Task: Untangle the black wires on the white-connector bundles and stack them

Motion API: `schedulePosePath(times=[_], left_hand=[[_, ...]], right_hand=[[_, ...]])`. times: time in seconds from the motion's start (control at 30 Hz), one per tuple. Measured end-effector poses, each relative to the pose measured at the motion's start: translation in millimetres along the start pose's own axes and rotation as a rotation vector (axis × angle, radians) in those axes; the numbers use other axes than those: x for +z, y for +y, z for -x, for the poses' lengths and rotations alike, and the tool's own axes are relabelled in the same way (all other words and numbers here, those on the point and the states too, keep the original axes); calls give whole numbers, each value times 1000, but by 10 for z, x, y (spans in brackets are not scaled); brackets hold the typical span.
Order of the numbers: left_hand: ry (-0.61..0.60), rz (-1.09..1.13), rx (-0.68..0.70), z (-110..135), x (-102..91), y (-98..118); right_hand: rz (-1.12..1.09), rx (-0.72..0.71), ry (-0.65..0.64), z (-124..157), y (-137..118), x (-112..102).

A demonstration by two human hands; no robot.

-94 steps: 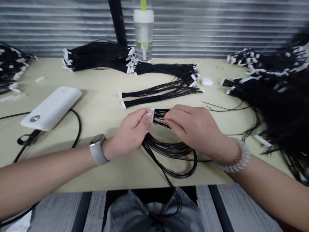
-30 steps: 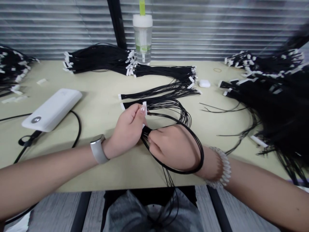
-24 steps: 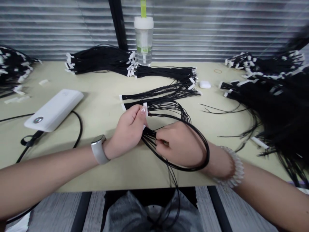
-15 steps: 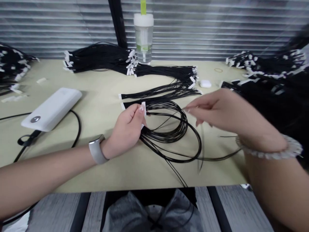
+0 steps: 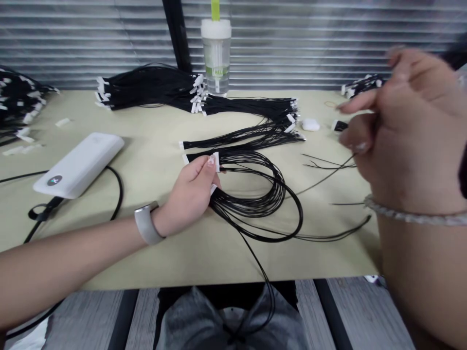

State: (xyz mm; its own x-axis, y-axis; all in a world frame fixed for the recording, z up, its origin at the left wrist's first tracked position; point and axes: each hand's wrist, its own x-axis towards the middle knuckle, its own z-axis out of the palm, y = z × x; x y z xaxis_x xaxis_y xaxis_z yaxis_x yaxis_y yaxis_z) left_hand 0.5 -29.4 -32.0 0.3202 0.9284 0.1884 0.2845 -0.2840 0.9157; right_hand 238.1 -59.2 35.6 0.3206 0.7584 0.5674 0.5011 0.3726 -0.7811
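Presumably for steadiness, a white plastic connector with thin black wires is clamped by the left hand, centre; whether the right hand, upper right, grips cannot be told.

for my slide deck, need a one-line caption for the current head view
Left hand holding looped wires by a white connector over the table, right hand raised at the right.
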Motion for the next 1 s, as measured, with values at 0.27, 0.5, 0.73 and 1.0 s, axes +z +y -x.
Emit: schedulePosePath(times=[0.27, 0.5, 0.73, 1.0], left_hand=[[-25, -5, 98, 18, 5, 22], [-44, -106, 148, 37, 5, 31], [-113, -125, 186, 49, 6, 60], [-138, -134, 192, 54, 11, 70]], right_hand=[[334, -214, -499, 381, -43, 403], [446, -395, -589, 500, -22, 498], [461, -351, -646, 519, -39, 543], [457, -380, -624, 519, -25, 529]])
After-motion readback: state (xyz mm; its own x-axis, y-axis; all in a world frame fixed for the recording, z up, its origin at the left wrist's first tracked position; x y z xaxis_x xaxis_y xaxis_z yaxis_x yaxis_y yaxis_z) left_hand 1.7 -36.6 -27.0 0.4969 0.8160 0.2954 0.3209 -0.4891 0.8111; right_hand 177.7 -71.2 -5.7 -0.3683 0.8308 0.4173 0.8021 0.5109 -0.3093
